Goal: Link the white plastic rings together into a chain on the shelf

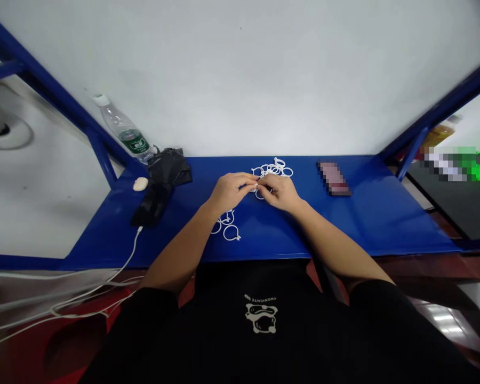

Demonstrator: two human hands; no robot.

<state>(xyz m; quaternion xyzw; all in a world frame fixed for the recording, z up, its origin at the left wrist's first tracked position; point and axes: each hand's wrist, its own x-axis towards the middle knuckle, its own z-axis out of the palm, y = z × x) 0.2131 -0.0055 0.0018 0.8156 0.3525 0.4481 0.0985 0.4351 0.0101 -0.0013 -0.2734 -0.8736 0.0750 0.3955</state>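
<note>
Over the middle of the blue table (272,229), my left hand (232,191) and my right hand (280,192) meet fingertip to fingertip. Both are closed in a pinch on one white plastic ring (260,195), whose upper part the fingers cover. Just behind my hands lies a pile of several white rings (278,169), partly hidden by my right hand. More loose white rings (231,233), with small clip-like tabs, lie in front of my left wrist, and my forearm covers some of them.
A clear plastic bottle (134,140), a black bag (170,166) and a small white case (140,184) stand at the left. A white cable (134,248) hangs over the front edge. To the right lies a blurred phone-like object (334,178). Blue frame bars (414,152) flank the table.
</note>
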